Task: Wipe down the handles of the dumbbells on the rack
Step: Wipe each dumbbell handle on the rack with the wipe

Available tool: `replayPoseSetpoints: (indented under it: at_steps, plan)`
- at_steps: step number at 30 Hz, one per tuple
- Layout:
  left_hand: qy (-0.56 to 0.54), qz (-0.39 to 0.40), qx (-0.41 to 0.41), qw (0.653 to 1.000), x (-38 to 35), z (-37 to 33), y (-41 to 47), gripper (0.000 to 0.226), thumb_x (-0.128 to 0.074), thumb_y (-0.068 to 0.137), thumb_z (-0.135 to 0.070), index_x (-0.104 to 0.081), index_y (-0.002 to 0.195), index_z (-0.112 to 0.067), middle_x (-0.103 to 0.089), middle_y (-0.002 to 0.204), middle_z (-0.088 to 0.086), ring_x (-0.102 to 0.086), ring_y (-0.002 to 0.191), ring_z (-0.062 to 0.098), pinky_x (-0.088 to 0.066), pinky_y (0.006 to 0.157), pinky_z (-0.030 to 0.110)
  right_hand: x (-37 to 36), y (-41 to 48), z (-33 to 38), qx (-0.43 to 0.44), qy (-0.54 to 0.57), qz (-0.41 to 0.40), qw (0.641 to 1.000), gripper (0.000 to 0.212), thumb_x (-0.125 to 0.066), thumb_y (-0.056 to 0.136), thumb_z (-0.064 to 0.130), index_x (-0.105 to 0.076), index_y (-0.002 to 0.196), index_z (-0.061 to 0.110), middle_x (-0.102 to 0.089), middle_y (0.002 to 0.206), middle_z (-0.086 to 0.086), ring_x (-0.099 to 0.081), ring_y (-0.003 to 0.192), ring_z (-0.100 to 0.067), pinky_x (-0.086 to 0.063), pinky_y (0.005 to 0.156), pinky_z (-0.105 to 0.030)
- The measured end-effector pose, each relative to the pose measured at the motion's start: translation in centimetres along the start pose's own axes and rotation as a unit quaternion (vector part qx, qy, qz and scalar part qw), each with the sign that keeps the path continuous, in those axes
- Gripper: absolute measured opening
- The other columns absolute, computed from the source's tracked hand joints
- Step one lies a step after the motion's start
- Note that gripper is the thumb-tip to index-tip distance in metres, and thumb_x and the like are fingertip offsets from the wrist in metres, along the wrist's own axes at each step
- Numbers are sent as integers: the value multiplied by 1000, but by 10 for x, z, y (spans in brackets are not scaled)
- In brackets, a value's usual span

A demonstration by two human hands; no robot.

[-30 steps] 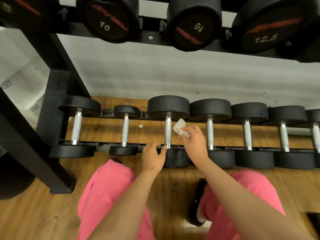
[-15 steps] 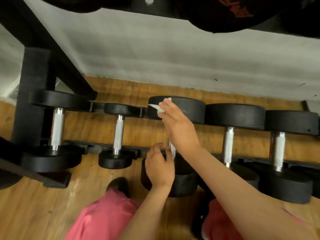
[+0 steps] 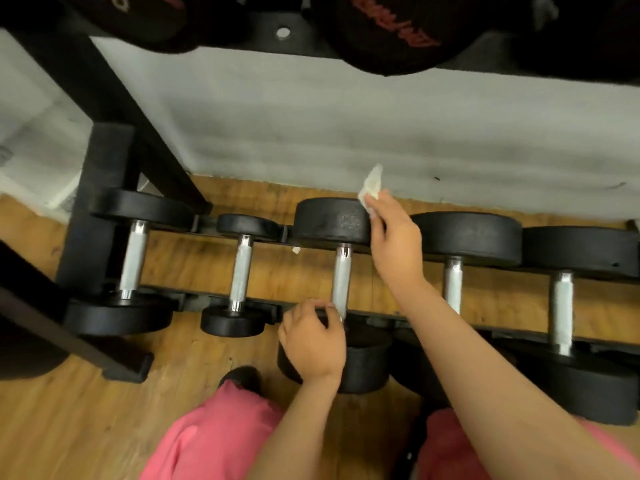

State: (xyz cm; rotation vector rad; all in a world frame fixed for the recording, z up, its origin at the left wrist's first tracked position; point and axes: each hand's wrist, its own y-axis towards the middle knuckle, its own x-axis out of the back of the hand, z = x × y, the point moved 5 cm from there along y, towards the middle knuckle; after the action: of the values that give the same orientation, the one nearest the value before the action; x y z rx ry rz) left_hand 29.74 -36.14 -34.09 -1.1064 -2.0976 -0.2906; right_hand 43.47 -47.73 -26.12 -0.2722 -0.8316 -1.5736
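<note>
Several black dumbbells with silver handles lie across the low rack [image 3: 194, 303]. My left hand [image 3: 311, 341] grips the near head of the third dumbbell [image 3: 341, 278], fingers curled over its edge by the handle's lower end. My right hand [image 3: 391, 237] pinches a small white wipe [image 3: 371, 187] above the right edge of that dumbbell's far head [image 3: 329, 220]. The wipe sticks up in front of the grey wall. The handle itself is uncovered.
Two smaller dumbbells [image 3: 133, 261] [image 3: 240, 271] lie to the left, two larger ones [image 3: 453, 282] [image 3: 562, 306] to the right. Bigger dumbbells [image 3: 391, 32] hang overhead on the upper rack tier. A black rack leg [image 3: 93, 209] stands at left. My pink trousers [image 3: 214, 438] and wooden floor are below.
My right hand has moved with the wipe from the left part of the far head to its right edge. The left hand stayed on the near head. The camera drew slightly back.
</note>
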Motion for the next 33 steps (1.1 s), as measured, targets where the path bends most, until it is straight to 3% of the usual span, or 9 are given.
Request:
replayPoseSetpoints:
  at_steps: [3,5,8,14,16,19,23,28,33]
  plan:
    - [12,-20,-21,1000,1,-2,-4,3,-61,88,-29,-62,86,-29,-63,85,-12,-57,93,16,-42,87,37,-13,-10,21,129,-44,74,988,33,-62,86,-9,-69,116,3,-62,129,-16,-56,123,-26,-24,109,-16]
    - [5,-20,-24,999,0,-4,-3,4,-62,87,-27,-64,83,-26,-64,78,-11,-60,85,17,-42,83,36,-2,-15,10,125,-35,68,989,32,-62,86,-8,-70,115,5,-64,127,-14,-58,121,-25,-29,109,-16]
    - [0,-21,-20,1000,2,-5,-4,8,-61,87,-27,-62,79,-26,-62,73,-11,-60,77,16,-43,82,35,23,-34,-18,23,-5,24,999,25,-60,93,3,-70,114,10,-67,120,-6,-57,116,-18,-42,101,-20]
    - [0,-17,21,1000,-1,-1,-5,15,-57,88,-31,-58,74,-29,-60,69,-11,-56,72,15,-26,76,22,18,-74,-58,-213,100,19,972,12,-63,91,15,-67,101,19,-67,104,1,-59,98,-10,-40,72,-10]
    - [8,-24,19,1000,1,-4,-5,16,-59,88,-29,-58,72,-26,-58,65,-11,-50,64,8,-24,79,20,1,-81,-64,-292,164,46,941,12,-64,90,14,-66,102,15,-67,101,0,-61,99,-13,-42,72,-12]
    - [10,-32,23,999,2,-6,-4,18,-58,88,-26,-58,70,-24,-56,61,-12,-40,58,-1,-26,81,21,-27,-80,-61,-429,305,71,847,16,-64,90,9,-65,106,12,-65,93,4,-62,104,-21,-45,86,-23]
    - [18,-33,29,999,1,-6,-3,19,-58,89,-27,-57,70,-25,-56,60,-11,-44,58,3,-23,80,19,-49,-59,-63,-424,306,106,846,15,-65,90,10,-65,103,16,-67,100,2,-65,105,-19,-44,80,-18]
    - [23,-28,40,999,-1,-6,-1,20,-57,89,-28,-56,69,-25,-54,58,-13,-39,58,-1,-36,84,31,-62,-57,-73,-464,341,95,812,29,-71,84,4,-63,113,0,-68,107,-11,-65,103,-22,-50,98,-32]
    - [25,-31,46,998,2,-8,-3,19,-59,89,-27,-56,70,-26,-51,56,-14,-34,59,-3,-41,80,33,-72,-54,-78,-482,385,107,780,24,-76,81,7,-63,101,5,-66,91,-2,-64,84,-12,-53,72,-19]
